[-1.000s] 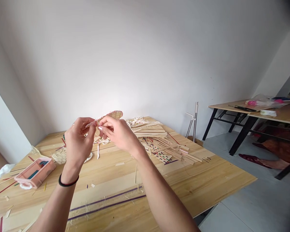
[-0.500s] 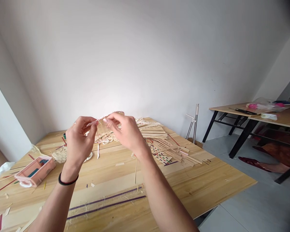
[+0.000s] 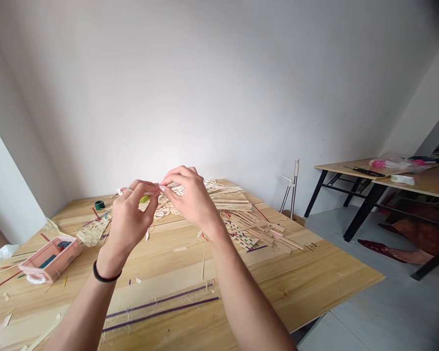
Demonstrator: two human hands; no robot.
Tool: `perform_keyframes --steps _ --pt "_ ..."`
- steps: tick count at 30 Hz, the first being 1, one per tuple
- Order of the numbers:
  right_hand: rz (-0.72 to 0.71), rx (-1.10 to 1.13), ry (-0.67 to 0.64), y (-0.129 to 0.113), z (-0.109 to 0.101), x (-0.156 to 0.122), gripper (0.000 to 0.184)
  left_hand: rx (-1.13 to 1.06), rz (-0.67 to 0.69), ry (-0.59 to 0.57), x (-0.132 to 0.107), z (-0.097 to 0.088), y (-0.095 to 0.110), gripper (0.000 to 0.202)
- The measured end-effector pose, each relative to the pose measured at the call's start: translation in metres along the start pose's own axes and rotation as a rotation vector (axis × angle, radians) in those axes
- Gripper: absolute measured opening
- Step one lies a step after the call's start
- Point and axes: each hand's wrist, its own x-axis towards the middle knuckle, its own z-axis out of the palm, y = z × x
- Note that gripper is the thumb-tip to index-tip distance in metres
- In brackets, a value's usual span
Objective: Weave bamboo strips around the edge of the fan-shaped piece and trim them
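Observation:
My left hand (image 3: 129, 219) and my right hand (image 3: 190, 197) are raised together above a wooden table (image 3: 296, 278), fingertips almost touching. Both pinch a small woven straw piece (image 3: 157, 191) held edge-on between them, mostly hidden by the fingers; a small green bit shows at my left fingertips. A black band circles my left wrist. Behind the hands lies a heap of pale straw strips (image 3: 230, 200) and woven scraps.
A pink plastic box (image 3: 51, 258) sits at the table's left, a woven mat piece (image 3: 93, 231) and a green tape roll (image 3: 99, 204) beyond it. A white stand (image 3: 292, 187) is by the wall. A second table (image 3: 406, 173) with clutter is at the right, a person's foot under it.
The hands have drawn closer and turned the woven piece; the flat woven end that stuck up behind my right hand is now hidden by the fingers. The view shifted slightly.

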Motion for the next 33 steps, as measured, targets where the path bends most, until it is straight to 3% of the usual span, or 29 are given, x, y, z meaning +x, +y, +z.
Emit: perform_keyframes --steps 5,11,15,23,33 --pt "-0.024 0.101 -0.019 0.001 -0.001 0.001 0.013 0.015 0.039 -0.032 0.001 -0.002 0.001 0.009" --pt "-0.005 0.22 0.089 -0.001 0.002 0.001 0.01 -0.037 -0.026 -0.058 0.0 -0.003 -0.001 0.009" --pt "-0.001 0.329 0.227 -0.006 -0.005 0.0 0.011 -0.019 -0.035 -0.108 -0.001 -0.001 -0.005 0.013" --pt "-0.141 0.487 0.549 -0.02 -0.034 -0.006 0.007 -0.092 -0.173 -0.179 -0.004 0.009 -0.02 0.014" --pt "-0.066 0.517 0.566 -0.021 -0.035 -0.009 0.011 -0.216 -0.328 -0.192 -0.005 0.007 -0.026 0.019"
